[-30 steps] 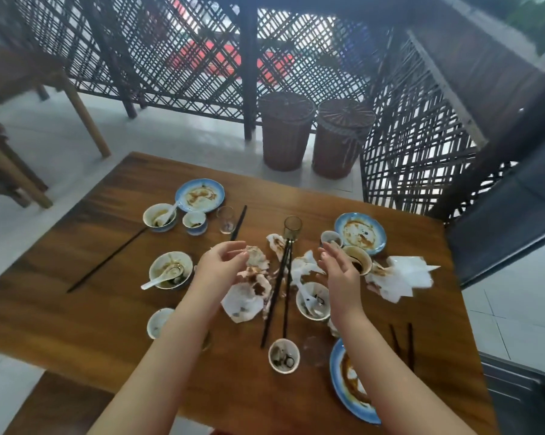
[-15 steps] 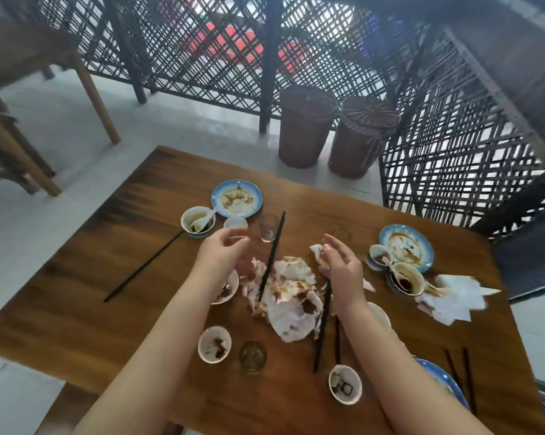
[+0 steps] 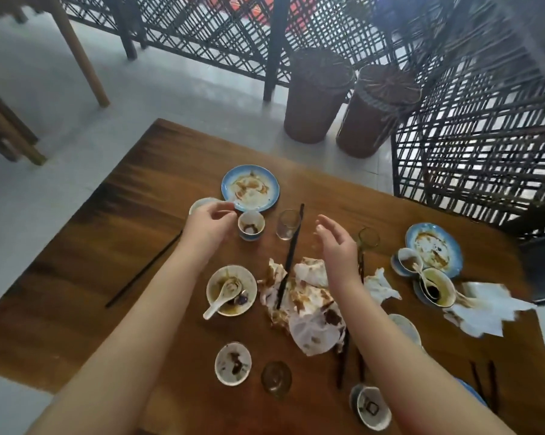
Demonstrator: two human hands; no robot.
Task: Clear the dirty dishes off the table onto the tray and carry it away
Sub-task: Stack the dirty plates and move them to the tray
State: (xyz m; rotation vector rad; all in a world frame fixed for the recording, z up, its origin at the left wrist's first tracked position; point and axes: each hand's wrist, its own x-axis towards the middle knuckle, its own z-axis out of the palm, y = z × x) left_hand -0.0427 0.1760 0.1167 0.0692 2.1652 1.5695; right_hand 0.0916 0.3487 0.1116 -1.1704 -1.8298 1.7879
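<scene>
Dirty dishes cover the wooden table (image 3: 86,277). My left hand (image 3: 208,222) is over a small white bowl (image 3: 199,205) beside the far blue-rimmed plate (image 3: 250,188), with thumb and finger pinched on what looks like the spoon handle (image 3: 232,203). My right hand (image 3: 335,246) hovers open above the pile of stained napkins (image 3: 308,312), next to a clear glass (image 3: 287,224) and a black chopstick (image 3: 291,255). A small cup (image 3: 251,226) stands between my hands. Nearer me are a bowl with a white spoon (image 3: 232,290) and a small sauce dish (image 3: 232,364).
To the right lie another blue plate (image 3: 434,249), stacked bowls (image 3: 434,288) and more napkins (image 3: 487,309). Chopsticks (image 3: 145,271) lie at the left. Two wicker baskets (image 3: 318,102) and a lattice screen (image 3: 472,146) stand behind the table. A dark grey surface (image 3: 544,271) adjoins the right edge.
Both hands left the napkin pile and moved toward the far side. My left hand reached the far-left bowl; my right hand let go of the napkin and opened.
</scene>
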